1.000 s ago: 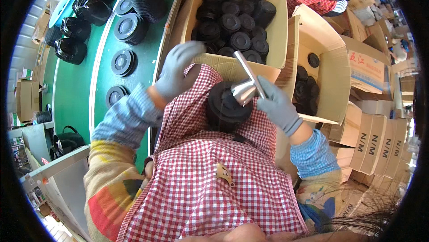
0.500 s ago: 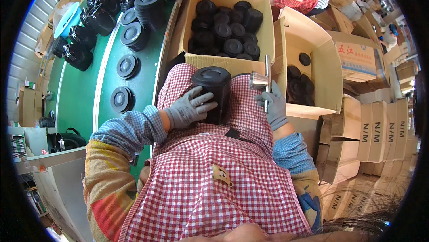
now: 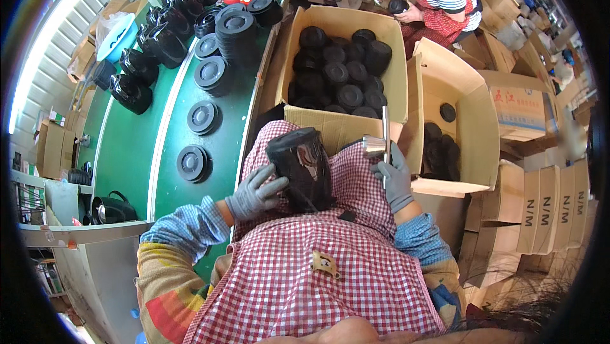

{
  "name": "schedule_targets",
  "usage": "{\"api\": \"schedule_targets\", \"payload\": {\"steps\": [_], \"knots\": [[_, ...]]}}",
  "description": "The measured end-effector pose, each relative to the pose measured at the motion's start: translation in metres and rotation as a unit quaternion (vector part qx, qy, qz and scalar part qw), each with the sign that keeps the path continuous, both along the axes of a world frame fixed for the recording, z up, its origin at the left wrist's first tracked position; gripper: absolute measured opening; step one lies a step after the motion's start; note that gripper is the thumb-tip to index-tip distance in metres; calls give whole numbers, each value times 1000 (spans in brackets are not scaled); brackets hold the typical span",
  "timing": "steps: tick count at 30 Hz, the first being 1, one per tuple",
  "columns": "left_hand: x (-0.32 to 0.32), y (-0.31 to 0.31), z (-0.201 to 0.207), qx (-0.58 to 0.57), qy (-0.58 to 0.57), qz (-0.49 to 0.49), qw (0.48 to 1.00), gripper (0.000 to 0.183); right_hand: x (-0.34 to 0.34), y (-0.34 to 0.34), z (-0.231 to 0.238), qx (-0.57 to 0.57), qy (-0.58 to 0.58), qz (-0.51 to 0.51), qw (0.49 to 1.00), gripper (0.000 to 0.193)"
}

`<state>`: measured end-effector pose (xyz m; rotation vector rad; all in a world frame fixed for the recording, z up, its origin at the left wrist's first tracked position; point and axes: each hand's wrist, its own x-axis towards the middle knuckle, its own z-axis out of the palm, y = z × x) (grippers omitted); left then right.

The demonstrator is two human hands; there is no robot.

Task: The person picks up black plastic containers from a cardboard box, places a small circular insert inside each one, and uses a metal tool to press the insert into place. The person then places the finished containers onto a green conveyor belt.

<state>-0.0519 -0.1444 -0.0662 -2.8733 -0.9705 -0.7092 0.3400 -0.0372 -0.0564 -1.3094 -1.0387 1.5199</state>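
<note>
On my lap a black cylindrical container [image 3: 298,175] leans to one side, a shiny reddish-white patch showing on it. My left hand [image 3: 257,193], in a grey glove, is at its left side with fingers spread; whether the fingertips touch it I cannot tell. A silver metal tool with a long straight bar and a short round head [image 3: 375,147] is in my gloved right hand [image 3: 395,179], closed around it. The tool stands upright over my right thigh, apart from the container.
Ahead, a cardboard box [image 3: 346,118] holds many round black parts; another box [image 3: 470,182] stands to its right. Black discs [image 3: 192,163] and glossy black pots [image 3: 130,93] sit on the green table [image 3: 171,207] at left. Another person [image 3: 438,1] works at the far right.
The container has tipped, its flat lid no longer facing up, and my left hand has shifted off its front toward its left side. The tool stays in my right hand. The whole view has shifted.
</note>
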Motion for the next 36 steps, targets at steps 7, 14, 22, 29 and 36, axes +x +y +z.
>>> {"api": "schedule_targets", "payload": {"steps": [7,14,22,29,36], "knots": [[9,-12,-2,31,-35,10,999,14,-16,13,-7,18,-25,9,999,68],[5,-10,-17,1,-57,12,998,7,-19,25,-29,32,-40,31,998,71],[4,-2,4,-28,-55,9,998,6,-33,26,-19,30,-110,49,992,72],[9,4,9,-35,-50,13,998,3,-25,21,-26,51,-107,52,992,72],[-17,18,18,-171,-164,63,969,19,-19,19,-24,52,-62,54,995,69]]}}
